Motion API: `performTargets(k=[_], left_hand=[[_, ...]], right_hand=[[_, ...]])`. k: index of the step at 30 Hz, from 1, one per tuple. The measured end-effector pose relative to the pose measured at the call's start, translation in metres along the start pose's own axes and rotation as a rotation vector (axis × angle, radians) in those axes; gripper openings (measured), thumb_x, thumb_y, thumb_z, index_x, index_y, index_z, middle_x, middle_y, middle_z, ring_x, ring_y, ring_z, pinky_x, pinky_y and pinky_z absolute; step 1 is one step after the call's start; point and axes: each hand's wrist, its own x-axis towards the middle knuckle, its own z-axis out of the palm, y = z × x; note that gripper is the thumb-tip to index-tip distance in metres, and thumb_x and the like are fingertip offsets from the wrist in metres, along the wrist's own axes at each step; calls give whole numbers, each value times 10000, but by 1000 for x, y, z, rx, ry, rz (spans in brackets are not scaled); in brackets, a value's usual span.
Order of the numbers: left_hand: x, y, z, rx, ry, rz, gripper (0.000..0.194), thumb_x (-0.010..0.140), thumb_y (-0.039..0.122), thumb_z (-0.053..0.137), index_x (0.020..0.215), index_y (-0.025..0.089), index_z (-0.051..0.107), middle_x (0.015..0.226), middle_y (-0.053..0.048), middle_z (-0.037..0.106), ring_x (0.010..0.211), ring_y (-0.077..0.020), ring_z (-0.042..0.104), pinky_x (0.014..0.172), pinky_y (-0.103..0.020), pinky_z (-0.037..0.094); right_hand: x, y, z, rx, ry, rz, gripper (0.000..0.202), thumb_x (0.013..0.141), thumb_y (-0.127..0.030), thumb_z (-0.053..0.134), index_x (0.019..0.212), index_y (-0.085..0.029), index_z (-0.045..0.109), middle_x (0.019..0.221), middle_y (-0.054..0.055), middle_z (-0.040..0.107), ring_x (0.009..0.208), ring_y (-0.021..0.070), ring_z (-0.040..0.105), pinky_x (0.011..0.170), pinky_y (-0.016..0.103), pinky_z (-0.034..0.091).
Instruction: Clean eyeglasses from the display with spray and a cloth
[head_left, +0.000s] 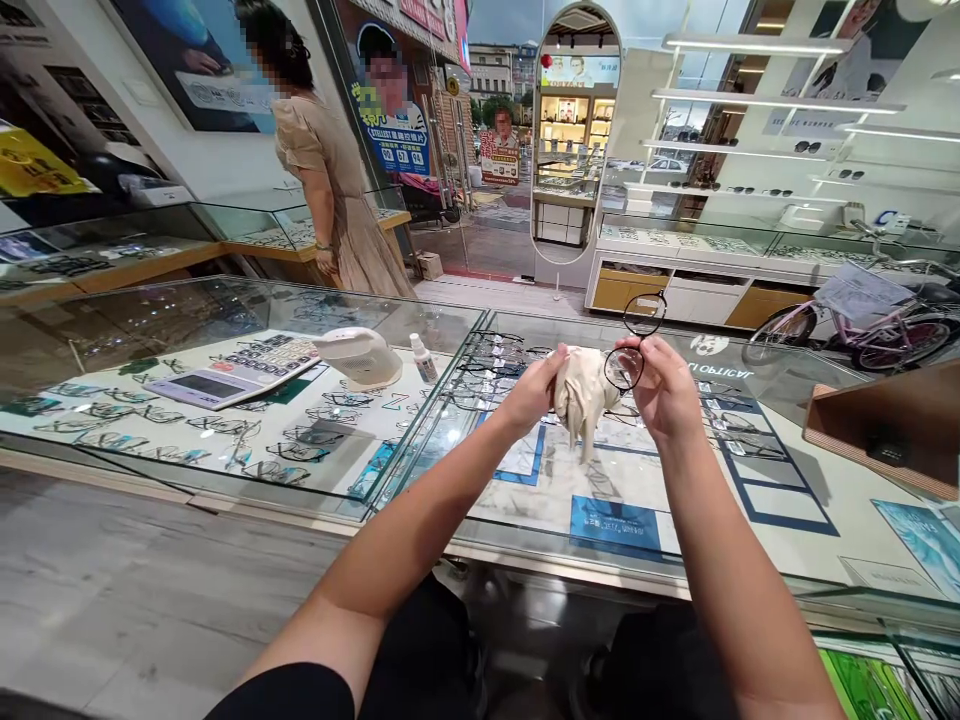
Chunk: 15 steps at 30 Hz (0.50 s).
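My right hand (664,385) grips a pair of round dark-rimmed eyeglasses (645,313), held up on end with one lens above the other. My left hand (536,390) is closed on a crumpled cream cloth (581,390), which hangs down in folds. The cloth reaches right up to the lower lens; whether it presses on the lens I cannot tell. Both hands are above a glass display counter (480,500) with rows of eyeglasses inside.
On the counter to the left are a large calculator (247,370), a white rounded device (360,357) and a small spray bottle (423,358). A brown wooden stand (885,435) is at the right. Beyond the counter, a person in a beige dress (322,170) stands at the left.
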Motion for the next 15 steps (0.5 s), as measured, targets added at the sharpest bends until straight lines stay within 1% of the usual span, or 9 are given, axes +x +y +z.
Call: performTargets(k=[3, 4, 6, 8, 10, 13, 15], left_hand=[[0, 1, 0, -99, -84, -16, 707, 836, 802, 716, 1008, 118, 767, 901, -111, 774, 931, -241, 731, 830, -315, 534], [0, 0, 0, -93, -106, -28, 689, 832, 785, 741, 1006, 118, 763, 899, -106, 771, 911, -230, 727, 820, -309, 530], [-1, -2, 0, -34, -126, -38, 657, 803, 744, 811, 977, 114, 745, 834, -74, 745, 787, -175, 686, 744, -277, 500], [-3, -4, 1, 33, -140, -39, 647, 771, 720, 858, 935, 110, 719, 759, -35, 701, 664, -119, 607, 662, -245, 449], [-4, -4, 2, 62, -149, -39, 653, 740, 714, 882, 902, 109, 698, 733, -18, 677, 618, -93, 562, 626, -232, 419], [-6, -4, 3, 72, -143, -47, 666, 695, 698, 919, 911, 107, 700, 788, -37, 704, 667, -103, 606, 657, -233, 442], [-6, -4, 4, 85, -112, -35, 664, 674, 692, 933, 894, 110, 701, 793, -37, 705, 677, -103, 613, 663, -232, 446]], right_hand=[[-3, 6, 4, -21, -5, 15, 285, 757, -464, 958, 834, -257, 777, 1000, 20, 821, 886, 170, 714, 838, 302, 599], [-5, 7, 6, -25, -5, 28, 292, 758, -465, 959, 843, -255, 775, 1004, 21, 822, 863, 167, 709, 806, 299, 594], [-8, 10, 9, -36, -11, 60, 308, 760, -474, 958, 859, -250, 771, 1014, 24, 826, 811, 160, 695, 731, 290, 576], [-10, 12, 12, -45, -19, 86, 319, 754, -485, 956, 869, -248, 775, 1013, 27, 828, 773, 156, 683, 676, 282, 557], [-12, 13, 16, -51, -29, 102, 325, 747, -494, 955, 876, -247, 789, 1009, 27, 827, 762, 155, 680, 662, 276, 555], [-14, 16, 20, -35, -48, 131, 338, 740, -513, 958, 878, -247, 801, 979, 18, 821, 757, 147, 683, 662, 262, 565], [-15, 19, 22, -22, -71, 148, 357, 734, -530, 962, 879, -249, 797, 956, 12, 817, 746, 143, 686, 655, 260, 567]])
